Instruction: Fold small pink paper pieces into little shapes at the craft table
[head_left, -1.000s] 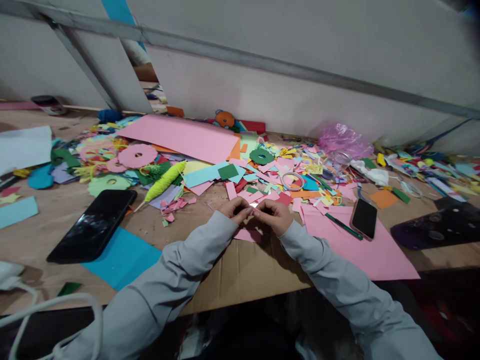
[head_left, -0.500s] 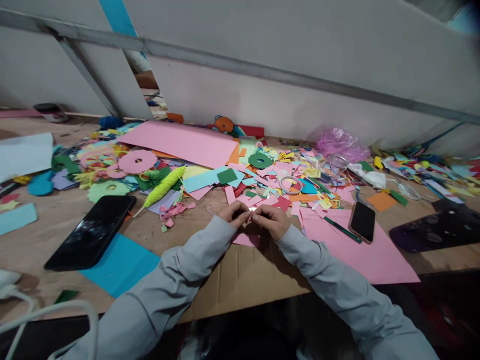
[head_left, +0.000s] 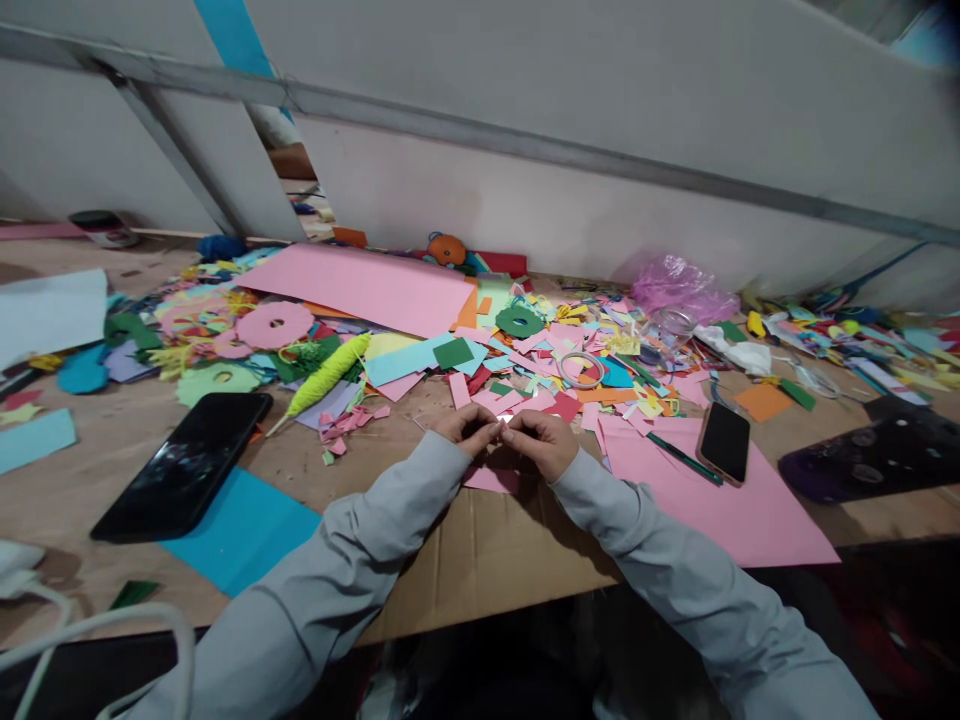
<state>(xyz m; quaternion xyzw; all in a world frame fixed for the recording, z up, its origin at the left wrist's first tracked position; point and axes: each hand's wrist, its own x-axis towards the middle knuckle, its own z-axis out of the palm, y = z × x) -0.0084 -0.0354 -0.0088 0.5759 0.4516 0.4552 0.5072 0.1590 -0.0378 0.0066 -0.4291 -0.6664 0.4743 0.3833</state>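
Over the brown cardboard (head_left: 480,565), my left hand (head_left: 469,428) and my right hand (head_left: 545,440) meet with thumbs and fingertips pinched together. Both are closed on something tiny between the tips, too small and covered to make out. A pink paper piece (head_left: 491,480) lies on the cardboard just under my hands. Right beyond my fingers begins a heap of cut paper scraps (head_left: 517,385), mostly pink, with green, red and blue bits among them.
To the left lie a large black phone (head_left: 184,465) on blue paper (head_left: 247,530) and a stick wound with yellow-green yarn (head_left: 330,375). To the right, a smaller phone (head_left: 725,443) and a dark green pen (head_left: 684,458) rest on a pink sheet (head_left: 757,530).
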